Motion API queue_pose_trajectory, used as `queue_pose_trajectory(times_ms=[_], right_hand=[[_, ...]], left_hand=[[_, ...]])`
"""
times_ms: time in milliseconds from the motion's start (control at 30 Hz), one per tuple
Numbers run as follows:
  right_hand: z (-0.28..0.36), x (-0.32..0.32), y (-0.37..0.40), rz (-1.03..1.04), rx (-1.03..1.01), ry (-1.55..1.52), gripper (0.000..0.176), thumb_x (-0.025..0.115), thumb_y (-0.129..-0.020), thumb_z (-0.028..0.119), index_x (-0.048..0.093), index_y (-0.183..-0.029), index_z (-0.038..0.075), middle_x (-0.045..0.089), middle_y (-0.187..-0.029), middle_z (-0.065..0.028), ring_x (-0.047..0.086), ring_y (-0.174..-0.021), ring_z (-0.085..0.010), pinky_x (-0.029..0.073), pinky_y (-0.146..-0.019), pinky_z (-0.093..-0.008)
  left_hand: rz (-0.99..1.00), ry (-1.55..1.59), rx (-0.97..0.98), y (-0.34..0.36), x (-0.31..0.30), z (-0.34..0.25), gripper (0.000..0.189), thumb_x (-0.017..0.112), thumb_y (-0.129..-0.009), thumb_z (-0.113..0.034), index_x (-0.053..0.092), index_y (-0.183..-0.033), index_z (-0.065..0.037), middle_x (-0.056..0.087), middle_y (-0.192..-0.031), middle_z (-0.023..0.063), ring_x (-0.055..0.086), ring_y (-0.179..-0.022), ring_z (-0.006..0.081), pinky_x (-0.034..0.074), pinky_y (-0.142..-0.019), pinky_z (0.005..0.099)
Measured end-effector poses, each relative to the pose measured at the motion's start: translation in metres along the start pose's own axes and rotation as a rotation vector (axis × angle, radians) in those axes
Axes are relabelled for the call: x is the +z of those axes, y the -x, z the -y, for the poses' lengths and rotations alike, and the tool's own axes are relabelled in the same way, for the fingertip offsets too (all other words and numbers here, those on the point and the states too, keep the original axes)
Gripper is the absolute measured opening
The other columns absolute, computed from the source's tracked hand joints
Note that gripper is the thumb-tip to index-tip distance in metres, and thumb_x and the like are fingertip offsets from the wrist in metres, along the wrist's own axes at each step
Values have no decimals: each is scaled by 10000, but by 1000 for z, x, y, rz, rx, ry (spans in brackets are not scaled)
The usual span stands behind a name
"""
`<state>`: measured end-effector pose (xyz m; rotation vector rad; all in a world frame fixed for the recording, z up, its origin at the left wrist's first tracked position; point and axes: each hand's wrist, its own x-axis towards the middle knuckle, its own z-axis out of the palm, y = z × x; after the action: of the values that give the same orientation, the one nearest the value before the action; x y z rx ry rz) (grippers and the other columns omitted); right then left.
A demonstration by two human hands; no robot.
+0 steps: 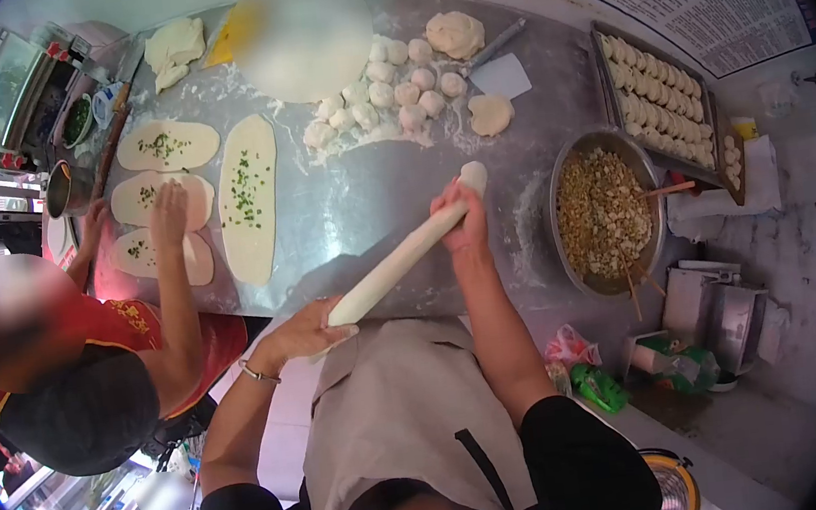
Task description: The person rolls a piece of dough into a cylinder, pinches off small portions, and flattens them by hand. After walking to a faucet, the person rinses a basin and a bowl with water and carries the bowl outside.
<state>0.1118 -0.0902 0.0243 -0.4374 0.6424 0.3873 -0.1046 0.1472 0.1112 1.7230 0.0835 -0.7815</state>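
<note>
A long, pale dough roll (406, 255) lies slantwise in front of my apron, its near end by the table's front edge. My left hand (304, 331) grips the near lower end, with the thumb along it. Toward the far end, my right hand (462, 221) is wrapped round the roll, and a rounded tip of dough sticks out beyond the fingers. To the left, an oval dough sheet (250, 202) with chopped green herbs lies flat on the metal table (341, 197).
A co-worker's hand (169, 214) rests on one of several herb-topped dough sheets at left. Floured dough balls (408, 94), a scraper (501, 77) and a dough lump (455, 35) lie at the back. At right stand a steel bowl (558, 228) of filling and a tray (604, 82) of dumplings.
</note>
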Motion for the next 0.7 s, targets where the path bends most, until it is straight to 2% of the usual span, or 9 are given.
queue_pose_trajectory(times_ms=[33,133,233,267,367,467,567,667,700], right_hand=[[0,9,4,-37,-25,-84,135,651,-890,101,555,-981,127,485,-674,30,463,-551,-122,469,-576,-314],[20,-32,-29,24,25,68,119,635,-883,87,526,-867,133,476,-658,33,455,-537,-128,467,-571,-325],[49,-47,-31,39,24,221,214,676,-896,164,489,-793,145,470,-651,30,450,-544,-130,445,-560,-329],[51,-50,-32,-10,-54,267,241,702,-885,212,483,-800,158,453,-628,35,426,-527,-132,407,-541,-327],[51,-28,-22,-68,-140,235,259,708,-862,240,466,-809,165,432,-617,30,399,-511,-129,376,-523,-326],[61,-34,-29,-85,-105,229,211,704,-870,201,507,-820,145,488,-648,21,442,-527,-126,442,-553,-325],[91,-64,-51,56,-63,230,246,748,-874,246,562,-952,107,557,-744,-22,532,-585,-166,498,-592,-371],[79,-61,-68,-272,-207,708,357,721,-877,226,568,-1136,33,600,-911,-101,620,-767,-266,537,-772,-450],[78,-68,-68,-233,-424,1019,427,719,-883,240,547,-1206,20,595,-1018,-134,609,-891,-308,511,-846,-477]], left_hand=[[-2,7,-2,-1,1,1,437,728,-904,-238,600,-1237,15,699,-1004,159,642,-919,254,514,-843,383],[-28,-192,-25,-9,-1,23,375,699,-909,-274,598,-1153,-7,682,-966,218,663,-934,357,517,-836,418],[-82,-306,25,-10,2,50,374,698,-907,-283,558,-1148,-34,676,-946,231,658,-929,415,523,-813,466],[-101,-333,55,-13,5,57,381,700,-905,-285,541,-1154,-45,675,-939,233,656,-922,430,526,-801,484],[-114,-556,-14,-35,16,70,459,704,-903,-296,476,-1239,-81,689,-946,210,670,-884,436,538,-739,519],[-209,-675,-26,-45,21,81,486,698,-905,-287,435,-1266,-97,696,-934,192,680,-853,430,537,-675,541],[-276,-644,-4,-38,14,86,467,704,-895,-254,503,-1271,-62,700,-894,203,682,-748,433,540,-654,543],[-253,-741,-240,-54,20,78,536,684,-889,-209,428,-1333,-53,678,-1083,209,689,-963,388,549,-714,495],[-372,-833,-159,-60,28,85,576,686,-881,-204,419,-1360,-32,637,-1169,228,651,-1051,396,538,-789,486]])
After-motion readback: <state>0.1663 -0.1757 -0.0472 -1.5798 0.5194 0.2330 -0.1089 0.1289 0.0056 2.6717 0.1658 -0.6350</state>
